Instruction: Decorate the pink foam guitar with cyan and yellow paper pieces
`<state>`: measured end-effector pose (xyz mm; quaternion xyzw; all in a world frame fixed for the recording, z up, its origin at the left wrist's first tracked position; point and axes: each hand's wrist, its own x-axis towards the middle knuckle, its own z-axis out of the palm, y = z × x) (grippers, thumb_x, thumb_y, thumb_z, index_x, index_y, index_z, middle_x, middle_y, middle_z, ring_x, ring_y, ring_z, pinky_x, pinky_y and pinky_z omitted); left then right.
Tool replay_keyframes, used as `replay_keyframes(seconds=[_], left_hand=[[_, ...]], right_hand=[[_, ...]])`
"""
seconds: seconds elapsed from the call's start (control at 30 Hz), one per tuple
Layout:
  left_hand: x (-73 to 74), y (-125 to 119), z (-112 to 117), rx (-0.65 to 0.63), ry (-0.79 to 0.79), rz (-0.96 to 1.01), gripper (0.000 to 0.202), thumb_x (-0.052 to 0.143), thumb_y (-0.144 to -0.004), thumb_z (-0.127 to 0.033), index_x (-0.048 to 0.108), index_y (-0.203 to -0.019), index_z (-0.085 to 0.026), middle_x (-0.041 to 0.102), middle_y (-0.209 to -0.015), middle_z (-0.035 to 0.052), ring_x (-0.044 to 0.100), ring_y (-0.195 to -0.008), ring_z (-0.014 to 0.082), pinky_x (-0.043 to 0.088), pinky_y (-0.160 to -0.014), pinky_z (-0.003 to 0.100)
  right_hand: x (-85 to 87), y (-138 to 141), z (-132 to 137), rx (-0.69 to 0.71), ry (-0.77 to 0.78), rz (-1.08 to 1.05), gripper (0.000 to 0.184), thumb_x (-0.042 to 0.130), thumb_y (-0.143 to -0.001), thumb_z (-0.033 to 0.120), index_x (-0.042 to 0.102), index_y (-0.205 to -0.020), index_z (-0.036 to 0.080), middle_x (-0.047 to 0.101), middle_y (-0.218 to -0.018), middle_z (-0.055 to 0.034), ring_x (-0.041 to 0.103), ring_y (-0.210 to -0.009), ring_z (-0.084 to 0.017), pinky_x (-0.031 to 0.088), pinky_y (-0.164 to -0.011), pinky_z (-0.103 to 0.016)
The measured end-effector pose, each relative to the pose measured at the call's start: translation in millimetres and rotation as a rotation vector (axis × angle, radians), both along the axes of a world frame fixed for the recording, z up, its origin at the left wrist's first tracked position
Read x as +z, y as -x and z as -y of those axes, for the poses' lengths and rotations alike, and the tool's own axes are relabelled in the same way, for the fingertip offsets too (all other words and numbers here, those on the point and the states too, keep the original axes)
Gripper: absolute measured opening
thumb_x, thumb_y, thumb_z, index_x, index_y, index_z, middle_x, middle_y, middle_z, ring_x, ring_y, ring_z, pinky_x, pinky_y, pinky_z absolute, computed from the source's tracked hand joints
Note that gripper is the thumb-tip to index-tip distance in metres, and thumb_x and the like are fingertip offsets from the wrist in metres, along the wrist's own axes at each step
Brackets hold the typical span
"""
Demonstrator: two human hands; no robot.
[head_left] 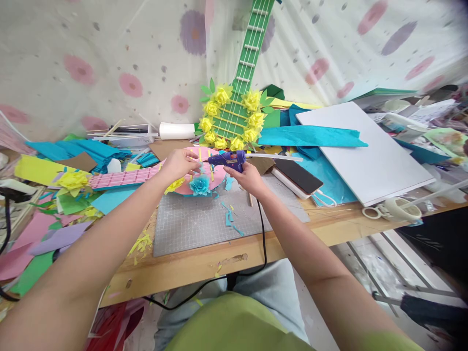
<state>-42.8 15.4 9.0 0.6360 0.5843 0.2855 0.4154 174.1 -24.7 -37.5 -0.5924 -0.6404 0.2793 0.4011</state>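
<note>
My right hand [249, 176] grips a purple glue gun [228, 158] with a clear glue stick poking out behind it; its nozzle points left over a pink paper guitar [124, 176]. My left hand [179, 163] rests on the pink guitar's round body, fingers pinched on a small piece I cannot make out. A blue paper flower [200, 185] sits on the body's near edge. A yellow flower [73, 179] lies on the pink neck at the left.
A green paper guitar [237, 105] ringed with yellow flowers leans on the flowered cloth behind. Grey cutting mat [204, 224], white board [369, 156], phone [298, 176], tape roll [402, 209], scissors [373, 212] and heaps of coloured paper cover the wooden table [329, 226]. A black cord [263, 243] hangs over the front edge.
</note>
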Motion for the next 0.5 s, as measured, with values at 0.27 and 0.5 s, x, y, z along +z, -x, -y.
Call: replay_keyframes(seconds=[0.27,0.5], left_hand=[[7.4,-0.9,6.3,-0.046,0.057,0.093,0.042,0.076,-0.059,-0.025,0.061,-0.096,-0.011,0.07,-0.078,0.0078,0.068,-0.066,0.0199,0.054,-0.062,0.031],[12.0,8.9,4.1,-0.071,0.008,0.059,0.057,0.077,-0.057,-0.029,0.06,-0.109,-0.014,0.069,-0.075,0.004,0.065,-0.07,0.0177,0.053,-0.063,0.03]], right_hand=[[-18.2,-38.2,-3.8,-0.221,-0.025,0.023,0.05,0.057,-0.07,0.061,0.066,-0.091,0.016,0.067,-0.077,-0.0065,0.061,-0.073,-0.021,0.043,-0.065,-0.03],[-48.5,-61.9,-2.6,-0.37,0.12,0.292,0.048,0.053,-0.075,0.059,0.065,-0.092,0.016,0.068,-0.081,-0.0112,0.062,-0.077,-0.026,0.041,-0.067,-0.032]])
